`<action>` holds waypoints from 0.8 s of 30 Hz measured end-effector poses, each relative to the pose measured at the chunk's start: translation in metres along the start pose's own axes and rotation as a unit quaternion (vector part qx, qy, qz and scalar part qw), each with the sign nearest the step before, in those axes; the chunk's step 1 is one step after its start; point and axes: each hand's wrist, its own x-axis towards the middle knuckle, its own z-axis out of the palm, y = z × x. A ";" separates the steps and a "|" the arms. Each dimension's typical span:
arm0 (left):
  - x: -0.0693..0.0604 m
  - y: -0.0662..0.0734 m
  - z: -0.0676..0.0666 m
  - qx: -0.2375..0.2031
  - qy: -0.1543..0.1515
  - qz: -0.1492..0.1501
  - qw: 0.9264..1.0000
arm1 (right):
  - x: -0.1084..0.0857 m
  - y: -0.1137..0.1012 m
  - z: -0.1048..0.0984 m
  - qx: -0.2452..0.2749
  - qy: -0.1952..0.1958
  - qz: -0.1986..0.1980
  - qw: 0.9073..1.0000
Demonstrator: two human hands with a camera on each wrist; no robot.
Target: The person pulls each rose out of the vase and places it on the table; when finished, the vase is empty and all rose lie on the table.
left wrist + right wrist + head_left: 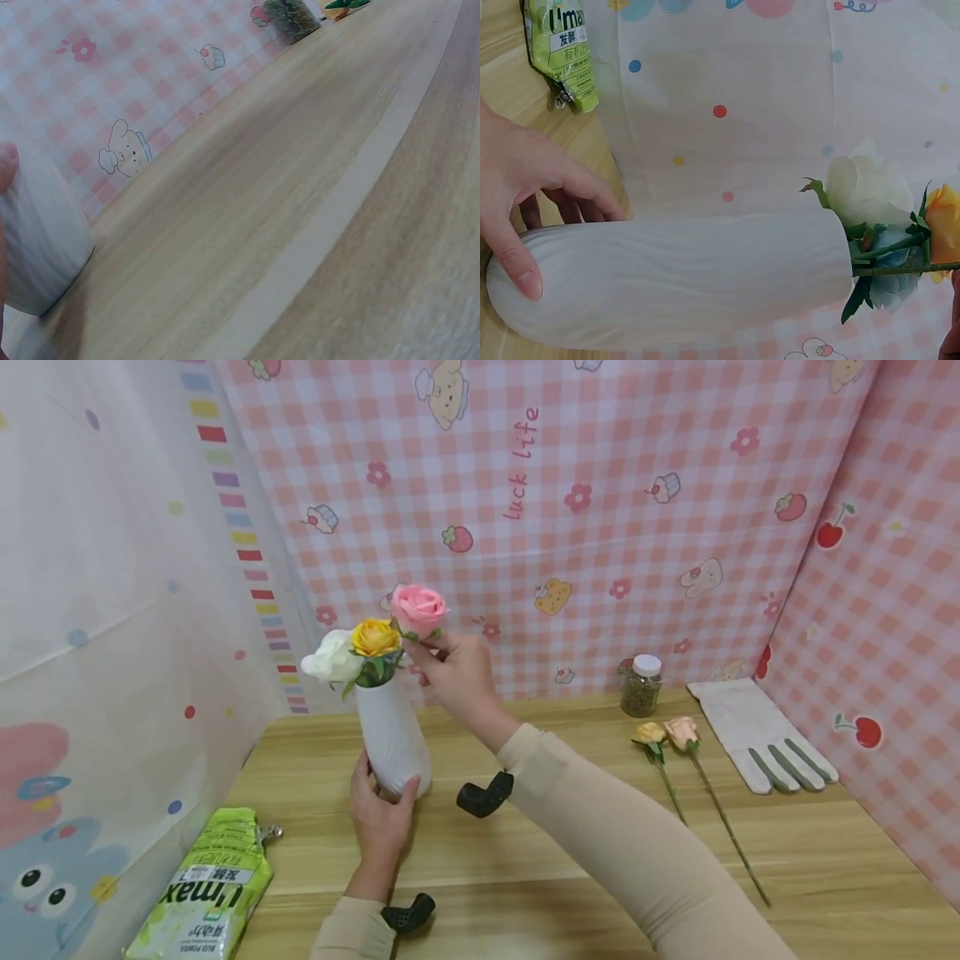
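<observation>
A white vase with a rippled surface stands on the table, tilted slightly in the head view. Around its lower part my left hand curls, thumb on one side and fingers on the other. My right hand pinches a pink rose just under its bloom, above the vase's mouth. A white rose and a yellow rose are in the vase. The right wrist view also shows a pale blue rose there, and a green stem running from the mouth toward my fingertips.
On the table's right lie a yellow rose and a peach rose with long stems. A lidded jar and a white-grey glove are behind them. At the left is a green bag with a metal clip.
</observation>
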 end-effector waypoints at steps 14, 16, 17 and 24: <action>0.000 -0.001 0.001 0.006 0.002 -0.002 1.000 | 0.006 0.002 0.009 0.015 -0.013 0.028 0.999; 0.000 0.001 0.000 0.005 0.001 -0.005 1.000 | 0.007 0.001 0.009 0.022 -0.010 0.027 0.999; 0.001 0.001 0.000 0.003 0.000 -0.005 1.000 | 0.008 0.001 0.010 0.026 -0.009 0.026 0.999; 0.000 0.000 0.000 0.002 0.001 -0.004 1.000 | 0.010 0.000 0.007 0.032 -0.002 -0.002 0.999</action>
